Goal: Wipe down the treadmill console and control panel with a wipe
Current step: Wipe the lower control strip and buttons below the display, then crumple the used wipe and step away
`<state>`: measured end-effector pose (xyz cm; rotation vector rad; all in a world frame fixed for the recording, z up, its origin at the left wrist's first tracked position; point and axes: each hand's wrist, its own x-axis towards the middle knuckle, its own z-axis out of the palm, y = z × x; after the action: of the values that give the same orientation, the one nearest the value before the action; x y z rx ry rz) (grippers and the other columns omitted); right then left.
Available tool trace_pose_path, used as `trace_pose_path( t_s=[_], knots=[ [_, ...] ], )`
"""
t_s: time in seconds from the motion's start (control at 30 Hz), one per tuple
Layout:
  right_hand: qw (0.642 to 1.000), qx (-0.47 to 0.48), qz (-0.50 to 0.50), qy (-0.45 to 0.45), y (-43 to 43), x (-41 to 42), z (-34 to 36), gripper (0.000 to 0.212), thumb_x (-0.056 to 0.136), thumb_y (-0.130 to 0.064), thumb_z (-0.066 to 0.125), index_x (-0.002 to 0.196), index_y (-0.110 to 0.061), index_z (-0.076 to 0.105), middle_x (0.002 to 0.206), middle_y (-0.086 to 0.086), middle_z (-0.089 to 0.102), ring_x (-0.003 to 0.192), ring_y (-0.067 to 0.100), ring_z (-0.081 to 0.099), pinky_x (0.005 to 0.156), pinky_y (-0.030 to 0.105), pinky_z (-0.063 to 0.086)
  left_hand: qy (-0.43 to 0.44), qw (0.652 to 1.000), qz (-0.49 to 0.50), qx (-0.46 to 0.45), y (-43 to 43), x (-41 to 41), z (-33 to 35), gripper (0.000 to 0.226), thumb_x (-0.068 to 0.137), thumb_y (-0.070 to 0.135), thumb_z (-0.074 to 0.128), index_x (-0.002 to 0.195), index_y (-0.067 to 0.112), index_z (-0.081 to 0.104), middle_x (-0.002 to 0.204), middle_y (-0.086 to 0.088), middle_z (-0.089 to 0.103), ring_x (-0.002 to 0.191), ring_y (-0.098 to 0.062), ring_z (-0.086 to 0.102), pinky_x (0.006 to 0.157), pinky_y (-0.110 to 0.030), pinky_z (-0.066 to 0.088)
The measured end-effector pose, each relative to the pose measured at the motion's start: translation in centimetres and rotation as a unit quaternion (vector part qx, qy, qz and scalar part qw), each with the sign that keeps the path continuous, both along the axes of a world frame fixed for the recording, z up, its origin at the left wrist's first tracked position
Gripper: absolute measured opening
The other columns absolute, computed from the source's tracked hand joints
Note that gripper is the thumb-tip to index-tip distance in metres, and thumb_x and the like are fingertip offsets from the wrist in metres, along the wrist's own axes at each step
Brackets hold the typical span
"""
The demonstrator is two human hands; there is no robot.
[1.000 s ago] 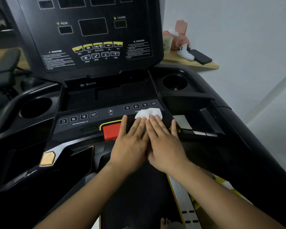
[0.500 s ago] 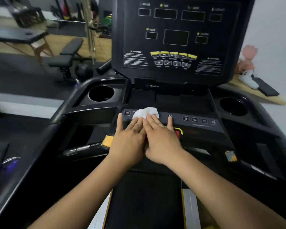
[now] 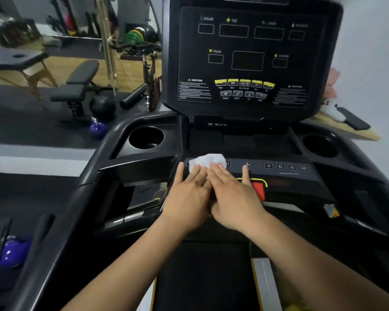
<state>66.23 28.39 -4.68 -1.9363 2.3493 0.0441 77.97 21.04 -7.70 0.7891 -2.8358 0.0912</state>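
Observation:
A white wipe [image 3: 206,161] lies on the left part of the treadmill's grey control panel [image 3: 285,170], over the left number buttons. My left hand [image 3: 189,198] and my right hand [image 3: 231,196] lie flat side by side, fingertips pressing on the wipe. My right thumb reaches toward the fan button. A red stop button [image 3: 259,190] shows beside my right hand. The upright black console [image 3: 247,61] with dark displays and yellow keys stands behind the panel.
Cup holders sit at the left [image 3: 146,138] and right [image 3: 320,145] of the console tray. A weight bench [image 3: 76,86], a black ball [image 3: 102,106] and purple kettlebells [image 3: 97,129] stand on the gym floor to the left. A wooden shelf [image 3: 346,126] with small items is at the right.
Both hands slid the wipe leftward along the control panel, from the right number buttons to the left ones. My head turned left, bringing the gym floor into view.

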Motion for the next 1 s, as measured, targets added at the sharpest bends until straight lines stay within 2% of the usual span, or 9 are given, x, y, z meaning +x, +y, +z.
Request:
trace_pose_path(
  t_s=[0.2, 0.3, 0.4, 0.53, 0.6, 0.67, 0.73, 0.87, 1.0],
  knots=[
    [0.984, 0.018, -0.164, -0.068, 4.1, -6.2, 0.8, 0.09, 0.086, -0.034, 0.056, 0.156, -0.022, 0.0, 0.164, -0.006, -0.003, 0.149, 0.007, -0.001, 0.118, 0.058, -0.007, -0.079, 0.988, -0.13, 0.029, 1.9, -8.7, 1.8, 0.084, 0.09, 0.036, 0.052, 0.157, 0.012, 0.008, 0.163, -0.011, 0.019, 0.152, -0.026, 0.007, 0.118, -0.063, -0.007],
    [0.973, 0.026, -0.212, -0.085, 6.6, -9.0, 0.9, 0.096, 0.084, -0.034, 0.063, 0.156, -0.022, 0.0, 0.164, -0.007, -0.003, 0.149, 0.012, 0.008, 0.118, 0.057, -0.006, -0.127, 0.974, -0.181, 0.043, 3.0, -12.1, 2.2, 0.094, 0.085, 0.041, 0.057, 0.158, 0.013, 0.005, 0.165, -0.011, 0.007, 0.153, -0.024, 0.001, 0.114, -0.069, -0.01],
    [0.961, 0.026, -0.256, -0.105, 9.0, -11.2, 0.9, 0.101, 0.081, -0.033, 0.069, 0.156, -0.023, 0.001, 0.164, -0.006, -0.001, 0.147, 0.017, 0.018, 0.118, 0.057, -0.004, -0.135, 0.965, -0.223, 0.022, 4.5, -15.2, 2.1, 0.093, 0.087, 0.04, 0.06, 0.157, 0.012, 0.007, 0.165, -0.011, 0.011, 0.153, -0.024, 0.003, 0.114, -0.068, -0.008],
    [0.949, -0.019, -0.295, -0.112, 11.6, -11.7, 0.2, 0.094, 0.082, -0.026, 0.066, 0.156, -0.017, 0.008, 0.164, -0.001, 0.006, 0.148, 0.022, 0.017, 0.118, 0.053, 0.002, -0.075, 0.958, -0.269, -0.059, 6.6, -17.4, 1.8, 0.063, 0.094, 0.026, 0.056, 0.151, 0.013, 0.032, 0.144, -0.008, 0.047, 0.14, -0.024, 0.035, 0.122, -0.05, 0.006],
    [0.944, -0.043, -0.304, -0.121, 12.6, -10.9, 0.0, 0.086, 0.083, -0.023, 0.064, 0.154, -0.016, 0.016, 0.162, 0.0, 0.016, 0.146, 0.021, 0.022, 0.119, 0.05, 0.005, -0.033, 0.95, -0.3, -0.083, 7.3, -17.2, 1.6, 0.042, 0.094, 0.019, 0.051, 0.136, 0.017, 0.053, 0.122, -0.003, 0.061, 0.123, -0.024, 0.05, 0.119, -0.042, 0.016],
    [0.937, -0.077, -0.308, -0.147, 14.0, -10.1, -0.5, 0.076, 0.082, -0.022, 0.064, 0.149, -0.018, 0.029, 0.152, 0.001, 0.039, 0.136, 0.02, 0.04, 0.118, 0.046, 0.023, 0.028, 0.936, -0.341, -0.085, 7.9, -16.8, 1.1, 0.029, 0.088, 0.013, 0.053, 0.112, 0.017, 0.068, 0.097, -0.002, 0.067, 0.102, -0.026, 0.061, 0.108, -0.039, 0.025],
    [0.915, -0.133, -0.32, -0.206, 16.6, -9.2, -0.9, 0.07, 0.081, -0.021, 0.066, 0.144, -0.024, 0.037, 0.135, -0.001, 0.055, 0.12, 0.017, 0.053, 0.102, 0.036, 0.044, 0.087, 0.921, -0.379, -0.007, 9.5, -16.3, 0.6, 0.025, 0.08, 0.01, 0.057, 0.099, 0.019, 0.07, 0.081, 0.001, 0.066, 0.082, -0.023, 0.065, 0.095, -0.036, 0.033],
    [0.849, -0.284, -0.349, -0.275, 25.1, -7.2, -0.5, 0.072, 0.081, -0.016, 0.072, 0.145, -0.026, 0.04, 0.125, -0.005, 0.059, 0.106, 0.005, 0.057, 0.084, 0.01, 0.045, 0.103, 0.863, -0.35, 0.349, 16.5, -14.2, 2.0, 0.045, 0.086, 0.007, 0.062, 0.127, 0.026, 0.057, 0.096, 0.013, 0.063, 0.079, 0.0, 0.059, 0.071, -0.01, 0.044],
    [0.772, -0.355, -0.417, -0.324, 35.8, -4.9, 1.4, 0.044, 0.08, -0.021, 0.076, 0.121, -0.031, 0.061, 0.104, -0.01, 0.068, 0.092, 0.005, 0.065, 0.082, 0.028, 0.056, 0.136, 0.755, -0.277, 0.579, 25.3, -12.9, 4.0, 0.043, 0.089, 0.0, 0.06, 0.122, 0.027, 0.059, 0.104, 0.005, 0.065, 0.084, -0.004, 0.065, 0.066, -0.018, 0.052]
  ],
)
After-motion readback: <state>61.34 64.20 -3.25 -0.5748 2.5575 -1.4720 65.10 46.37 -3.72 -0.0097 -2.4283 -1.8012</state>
